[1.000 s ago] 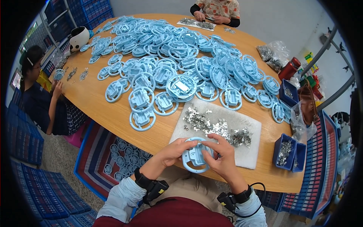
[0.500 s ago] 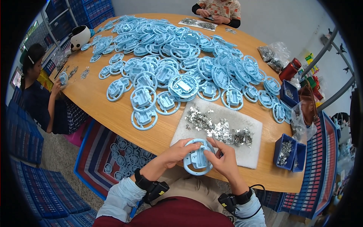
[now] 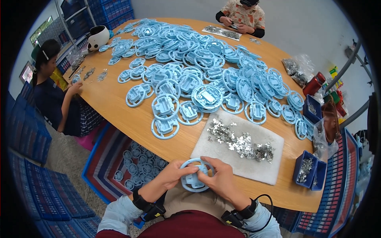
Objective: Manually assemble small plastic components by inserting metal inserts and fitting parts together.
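Note:
A light-blue plastic ring-shaped part (image 3: 193, 181), with a moulded housing across its middle, is held over my lap at the table's near edge. My left hand (image 3: 177, 173) grips its left rim, the thumb laid over the housing. On the other side my right hand (image 3: 219, 176) clasps the upper right rim, its thumb pressing into the housing. Whether a small metal piece lies under the thumbs is hidden. Just beyond my hands a white foam board (image 3: 254, 171) carries a heap of small silver metal clips (image 3: 241, 143).
Many matching blue parts (image 3: 166, 79) are piled across the wooden table (image 3: 115, 101). Blue bins (image 3: 304, 169) of metal pieces stand at right. Below the table's left edge, a crate (image 3: 104, 166) contains more blue parts. Two people (image 3: 243, 18) (image 3: 51, 91) work at the far and left sides.
The blue part has moved slightly left and down in my hands. My right fingers have gone from a pinch above the part to wrapping its rim. The whole view has shifted a little.

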`<state>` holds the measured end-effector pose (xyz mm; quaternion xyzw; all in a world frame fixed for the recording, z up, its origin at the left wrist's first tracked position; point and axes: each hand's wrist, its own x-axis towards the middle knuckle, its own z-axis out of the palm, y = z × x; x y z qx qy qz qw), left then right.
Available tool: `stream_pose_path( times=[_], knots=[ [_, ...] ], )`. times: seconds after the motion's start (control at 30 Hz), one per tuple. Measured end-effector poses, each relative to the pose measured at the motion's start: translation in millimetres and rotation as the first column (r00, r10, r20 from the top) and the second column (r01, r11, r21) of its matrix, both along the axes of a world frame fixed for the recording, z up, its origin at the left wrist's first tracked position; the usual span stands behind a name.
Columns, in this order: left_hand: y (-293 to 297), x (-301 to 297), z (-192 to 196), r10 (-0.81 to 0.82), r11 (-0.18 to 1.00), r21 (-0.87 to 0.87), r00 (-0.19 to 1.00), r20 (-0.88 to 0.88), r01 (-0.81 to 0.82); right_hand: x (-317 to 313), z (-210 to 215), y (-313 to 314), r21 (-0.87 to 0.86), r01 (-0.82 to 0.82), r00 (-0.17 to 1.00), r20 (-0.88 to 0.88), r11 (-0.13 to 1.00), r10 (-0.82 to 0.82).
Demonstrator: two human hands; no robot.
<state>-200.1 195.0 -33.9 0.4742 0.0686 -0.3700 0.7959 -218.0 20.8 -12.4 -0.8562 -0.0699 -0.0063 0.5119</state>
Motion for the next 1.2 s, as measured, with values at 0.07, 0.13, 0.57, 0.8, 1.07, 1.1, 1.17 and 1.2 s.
stream_pose_path(
  times=[0.07,0.13,0.57,0.8,1.07,1.1,1.17,1.2],
  knots=[
    [12.9,-8.8,-10.1,0.099,0.995,0.017,0.995,-0.002,-0.099,3.5,0.7,13.7,0.011,-0.082,0.994,-0.074,0.997,0.082],
    [24.5,-16.4,-7.7,0.272,0.962,0.029,0.962,0.008,-0.272,8.4,0.1,25.4,0.052,-0.274,0.951,-0.136,0.960,0.278],
    [135.0,-19.2,-41.1,0.421,0.792,0.341,0.858,0.296,-0.506,65.1,-56.6,105.4,-0.686,-0.315,0.796,0.184,0.655,0.576],
    [75.6,-1.4,-55.0,0.567,0.823,-0.009,0.823,-0.033,-0.568,18.9,-38.2,79.6,-0.643,-0.569,0.550,0.166,0.512,0.819],
    [79.7,-6.8,-28.2,0.547,0.836,0.008,0.834,0.064,-0.549,81.6,-14.0,-49.9,-0.400,-0.102,0.975,0.140,0.911,0.171],
    [76.4,-4.8,-26.3,0.548,0.836,0.008,0.834,0.065,-0.549,84.2,-12.9,-49.1,-0.400,-0.102,0.975,0.141,0.911,0.171],
    [66.0,-0.8,-21.5,0.524,0.849,0.006,0.846,0.100,-0.528,88.3,-12.4,-43.7,-0.409,-0.121,0.976,0.116,0.905,0.182],
    [59.4,0.6,-17.8,0.520,0.853,-0.009,0.848,0.099,-0.522,89.4,-14.7,-40.8,-0.409,-0.122,0.976,0.115,0.904,0.184]
  ],
)
